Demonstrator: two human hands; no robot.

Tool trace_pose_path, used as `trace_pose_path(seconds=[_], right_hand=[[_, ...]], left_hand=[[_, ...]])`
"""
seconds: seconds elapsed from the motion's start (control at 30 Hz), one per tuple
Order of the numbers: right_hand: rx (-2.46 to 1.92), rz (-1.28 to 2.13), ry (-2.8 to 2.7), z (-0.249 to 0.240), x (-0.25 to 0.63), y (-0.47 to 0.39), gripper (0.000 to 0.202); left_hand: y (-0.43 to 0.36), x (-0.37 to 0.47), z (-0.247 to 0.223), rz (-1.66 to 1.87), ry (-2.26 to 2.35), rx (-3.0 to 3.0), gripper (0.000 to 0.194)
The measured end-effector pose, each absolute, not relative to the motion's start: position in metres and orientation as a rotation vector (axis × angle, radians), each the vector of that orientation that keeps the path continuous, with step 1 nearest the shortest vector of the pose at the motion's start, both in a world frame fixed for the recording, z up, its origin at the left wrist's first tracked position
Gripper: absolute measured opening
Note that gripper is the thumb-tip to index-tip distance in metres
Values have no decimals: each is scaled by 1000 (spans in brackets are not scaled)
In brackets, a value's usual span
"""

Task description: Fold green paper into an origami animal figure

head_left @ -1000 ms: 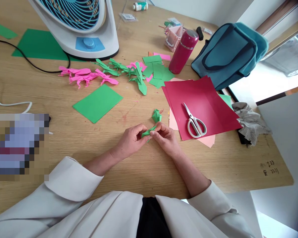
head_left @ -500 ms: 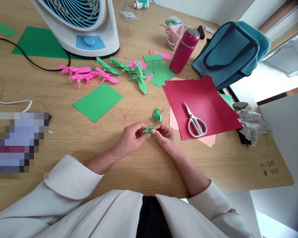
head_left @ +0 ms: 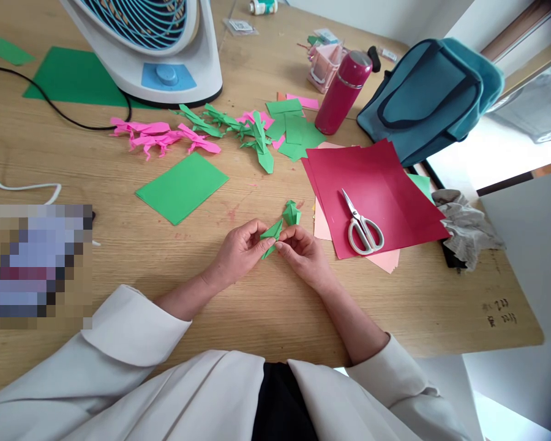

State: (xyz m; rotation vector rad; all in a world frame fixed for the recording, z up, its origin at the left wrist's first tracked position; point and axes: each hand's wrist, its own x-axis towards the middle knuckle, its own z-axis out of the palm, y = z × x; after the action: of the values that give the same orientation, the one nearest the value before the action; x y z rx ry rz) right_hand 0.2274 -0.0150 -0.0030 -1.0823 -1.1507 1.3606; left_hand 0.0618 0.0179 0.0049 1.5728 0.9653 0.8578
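Between my two hands is a small folded green paper (head_left: pixel 272 231), pinched by the fingertips from both sides. My left hand (head_left: pixel 239 252) grips its left side, with thumb and forefinger closed on it. My right hand (head_left: pixel 305 256) pinches the right edge; the fingers hide part of the folds. Just beyond the right fingertips a second folded green paper piece (head_left: pixel 292 213) lies on the table. Farther left rests a flat green paper sheet (head_left: pixel 182 188). Scissors (head_left: pixel 363 226) with white handles lie on dark red paper sheets (head_left: pixel 404 202) to the right.
Folded pink paper figures (head_left: pixel 158 138) and green paper figures (head_left: pixel 261 144) lie beyond my hands. A white fan (head_left: pixel 174 79), a magenta bottle (head_left: pixel 342 95), a pink basket (head_left: pixel 324 66) and a teal bag (head_left: pixel 429 104) stand farther back. A crumpled grey cloth (head_left: pixel 468 226) is at right.
The folded green paper has turned between my fingers, and more of it shows above and below the fingertips. Both hands have shifted slightly left.
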Motion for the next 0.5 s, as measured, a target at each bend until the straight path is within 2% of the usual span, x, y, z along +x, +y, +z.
trace_pose_path(seconds=[0.5], right_hand=[[-1150, 1230, -1405, -8, 230, -21, 20]], left_hand=[[14, 62, 2, 887, 991, 1642, 15]])
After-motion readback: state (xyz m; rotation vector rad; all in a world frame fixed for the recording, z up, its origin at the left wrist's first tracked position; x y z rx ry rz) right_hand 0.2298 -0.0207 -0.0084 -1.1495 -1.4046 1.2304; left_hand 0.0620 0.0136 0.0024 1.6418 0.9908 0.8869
